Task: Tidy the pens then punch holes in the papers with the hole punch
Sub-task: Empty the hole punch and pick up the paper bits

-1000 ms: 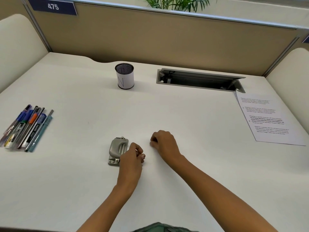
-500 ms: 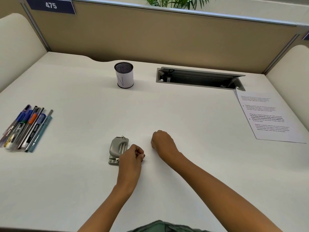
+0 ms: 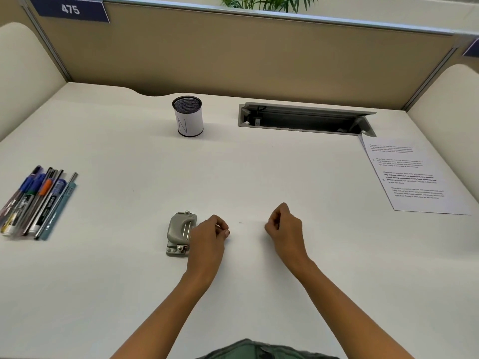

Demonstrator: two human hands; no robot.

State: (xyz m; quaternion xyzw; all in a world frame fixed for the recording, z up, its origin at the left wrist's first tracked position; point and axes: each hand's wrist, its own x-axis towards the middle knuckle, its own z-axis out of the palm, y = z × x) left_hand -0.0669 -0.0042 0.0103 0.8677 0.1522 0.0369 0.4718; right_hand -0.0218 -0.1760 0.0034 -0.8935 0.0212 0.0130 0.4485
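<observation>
Change noted: over the last second the two hands have drawn apart. The right hand has shifted toward the right edge of the bench, while the left hand remains just beside the hole punch, at or near its right side; contact cannot be confirmed. Nothing else has moved.

Grip state: both hands are loosely curled into fists, knuckles up. Neither appears to hold anything, though the palms are hidden.

Task items: the pens lie bundled side by side near the left edge, well apart from the mesh pen cup, which stands toward the back edge and looks empty. The papers lie near the right edge, one corner by the cable tray. The hole punch sits near the front centre.

Assessment: no task step is yet done; the pens are untouched, and the hands' parting looks like a start.

Legible writing: "475" on the blue partition sign; a handwritten "N" on the cup's white label. Pen markings are too blurred to confirm. The printed text on the papers is too small to read.
</observation>
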